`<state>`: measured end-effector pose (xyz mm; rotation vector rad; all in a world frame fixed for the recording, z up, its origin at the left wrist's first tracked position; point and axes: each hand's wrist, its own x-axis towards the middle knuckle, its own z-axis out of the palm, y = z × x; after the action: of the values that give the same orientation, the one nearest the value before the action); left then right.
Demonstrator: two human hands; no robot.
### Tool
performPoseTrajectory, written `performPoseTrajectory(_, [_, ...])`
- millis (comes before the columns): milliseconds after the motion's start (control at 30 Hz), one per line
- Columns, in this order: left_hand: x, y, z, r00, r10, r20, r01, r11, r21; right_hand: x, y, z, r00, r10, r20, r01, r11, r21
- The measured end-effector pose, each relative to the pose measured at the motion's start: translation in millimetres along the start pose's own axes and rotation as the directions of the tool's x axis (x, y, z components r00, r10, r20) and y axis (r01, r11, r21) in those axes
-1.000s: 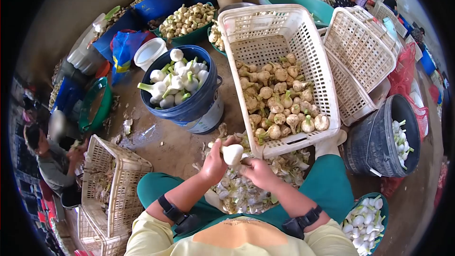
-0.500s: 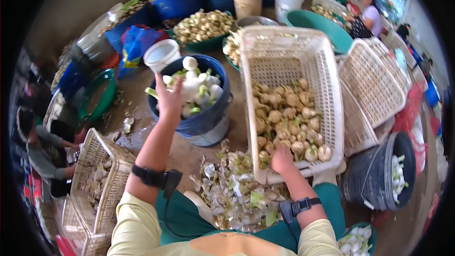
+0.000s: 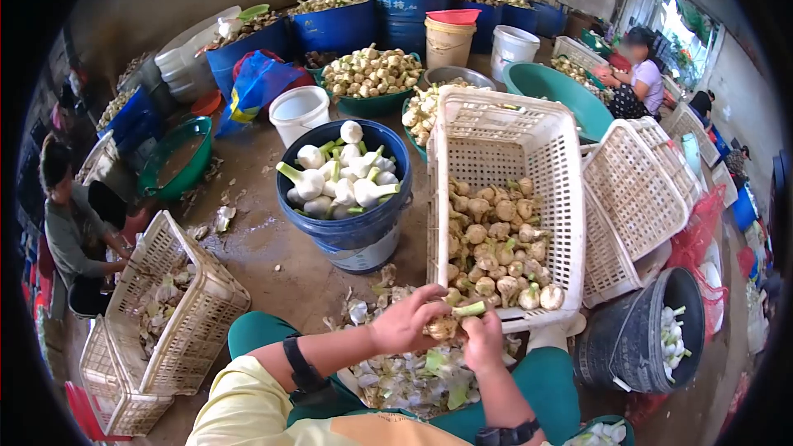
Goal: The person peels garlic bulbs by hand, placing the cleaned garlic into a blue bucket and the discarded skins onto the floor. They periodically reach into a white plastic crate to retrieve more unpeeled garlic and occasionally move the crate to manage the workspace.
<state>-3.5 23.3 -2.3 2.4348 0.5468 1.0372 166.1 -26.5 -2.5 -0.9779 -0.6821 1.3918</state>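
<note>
**Two bare hands hold a brown-skinned garlic bulb above a heap of loose skins.**

At the far left, a seated person (image 3: 70,227) in a grey top sits beside a tilted, off-white plastic crate (image 3: 198,339) with dry scraps inside. Behind that crate, a shallow green basin (image 3: 197,167) rests on the wet brown floor (image 3: 264,281).

Left of centre, a blue bucket (image 3: 318,230) stands upright, piled to its rim with smooth white bulbs (image 3: 343,186), some with green stalks.

In the lower centre, the left hand (image 3: 406,320) comes in from the left, its fingers curled and partly closed around the garlic bulb (image 3: 442,328). The bulb is in front of the wearer, just outside the near end of the large crate, its green stalk pointing right. The right hand (image 3: 482,339) is nearly closed, thumb and fingers pinching at the stalk side. Below both hands, pale papery skins (image 3: 421,376) lie between the wearer's green-clad legs.

Right of centre, the large crate (image 3: 557,173) holds many brownish bulbs (image 3: 496,239), mostly toward its near end. Further right, other crates (image 3: 636,190) lean together, and a black bucket (image 3: 611,347) contains white bulbs with green stalks.
</note>
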Motion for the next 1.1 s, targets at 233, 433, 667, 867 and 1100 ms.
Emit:
performPoseTrajectory(233, [-15,24,-14,0.732,-0.576,0.363,0.647,0.422,-0.634,-20,18,4,0.992,0.108,-0.066,-0.103,0.992,0.068])
performPoseTrajectory(433, [-29,41,-15,0.906,-0.399,0.138,0.422,0.862,-0.279,-41,13,4,0.981,0.12,0.151,-0.14,0.981,0.136])
performPoseTrajectory(667, [-30,56,-2,0.528,-0.756,0.386,0.628,0.043,-0.777,-42,-3,-4,0.777,-0.486,0.399,0.518,0.135,-0.845])
performPoseTrajectory(867, [-40,57,17,0.921,-0.378,-0.099,0.351,0.911,-0.217,-57,1,3,0.893,-0.225,0.389,0.438,0.629,-0.642])
performPoseTrajectory(1100, [-31,45,-11,0.89,-0.453,-0.049,0.155,0.403,-0.902,-61,-22,-49,0.99,0.078,0.113,-0.038,0.946,-0.322])
